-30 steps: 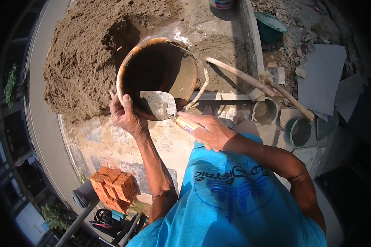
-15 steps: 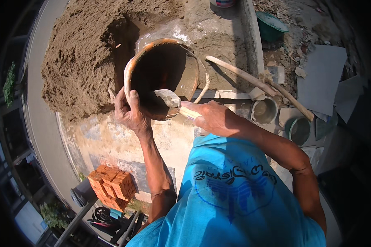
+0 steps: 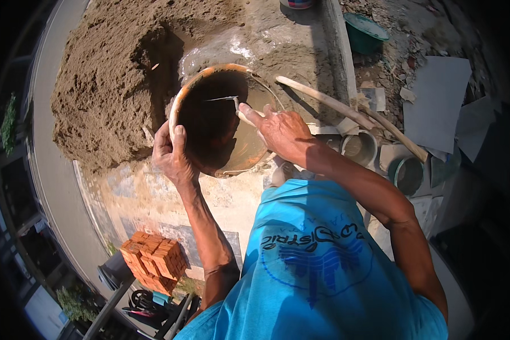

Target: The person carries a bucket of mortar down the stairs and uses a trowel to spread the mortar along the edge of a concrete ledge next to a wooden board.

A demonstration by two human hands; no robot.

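Observation:
A round bucket (image 3: 182, 93) with an orange, mortar-smeared rim stands tilted in front of me, its inside partly in deep shadow. My left hand (image 3: 176, 153) grips its left rim, thumb inside and fingers outside. In my right hand (image 3: 285, 131) is a trowel (image 3: 236, 105) held by its pale handle. The blade is seen nearly edge-on inside the bucket, above the shadowed part. Some grey-brown wet residue coats the bucket's inner wall; how much lies at the bottom is hard to make out.
A big heap of sand (image 3: 105, 85) rises at the left. A long wooden handle (image 3: 323, 101) slants on the right, near small buckets (image 3: 359, 147) and a green basin (image 3: 366, 34). Stacked red bricks (image 3: 152, 260) stand lower left. Rubble and grey sheets (image 3: 438, 102) lie far right.
My right hand has moved up and slightly right, lifting the trowel and turning its blade from face-on to edge-on. The bucket sits slightly lower in view, with my left hand still on its rim.

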